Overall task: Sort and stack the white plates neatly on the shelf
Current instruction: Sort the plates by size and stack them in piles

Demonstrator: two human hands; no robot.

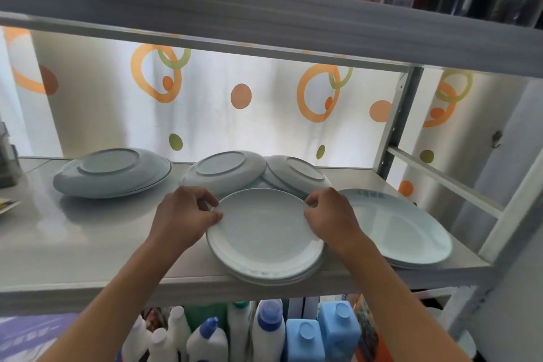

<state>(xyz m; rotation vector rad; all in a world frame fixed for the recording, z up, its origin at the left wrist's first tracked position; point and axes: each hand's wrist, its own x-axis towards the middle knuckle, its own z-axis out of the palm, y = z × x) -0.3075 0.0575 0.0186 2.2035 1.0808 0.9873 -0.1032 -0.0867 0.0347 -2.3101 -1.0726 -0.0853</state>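
Plates fill the shelf [88, 244]. Both hands grip the top plate [264, 226] of a small stack at the front edge, left hand [183, 216] on its left rim, right hand [333, 214] on its right. Upside-down plates [113, 172] lie behind.

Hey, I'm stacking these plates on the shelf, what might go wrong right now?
The front stack under your left hand and right hand overhangs the shelf edge, so a nudge might tip it off. The upside-down plates behind lean on each other and may slide.
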